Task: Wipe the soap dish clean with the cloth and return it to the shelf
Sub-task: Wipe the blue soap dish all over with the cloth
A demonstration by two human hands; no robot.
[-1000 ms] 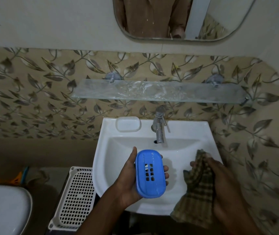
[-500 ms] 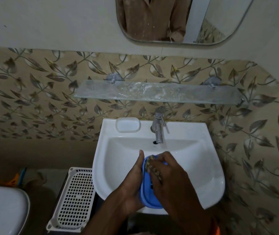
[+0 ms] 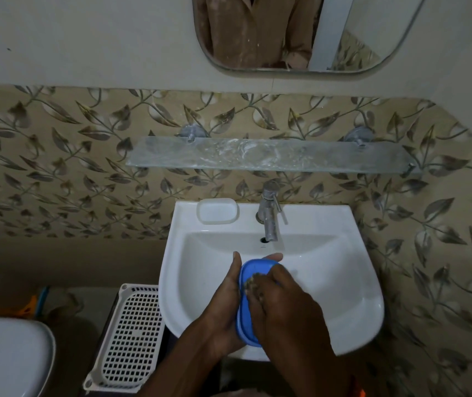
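- Step in hand: wiping. The blue soap dish [image 3: 245,299] is held over the white washbasin [image 3: 352,285], well below the shelf.
- Left hand [image 3: 224,308]: cradles the dish from its left side, thumb up along the near edge, fingers [image 3: 274,257] curled round the far end.
- Right hand [image 3: 283,308]: lies over the dish, fingers bent and pressing the checked cloth [image 3: 253,285] onto it; only a scrap of cloth shows.
- Next move, as judged: finish rubbing, lift the cloth away, then raise the dish to the glass shelf [image 3: 269,154] and set it flat.
- Surroundings: chrome tap [image 3: 269,213]; white soap tray [image 3: 218,210] on the basin rim; leaf-patterned tiles [image 3: 57,167]; mirror [image 3: 300,32]; white perforated basket [image 3: 131,336] on the floor at left.
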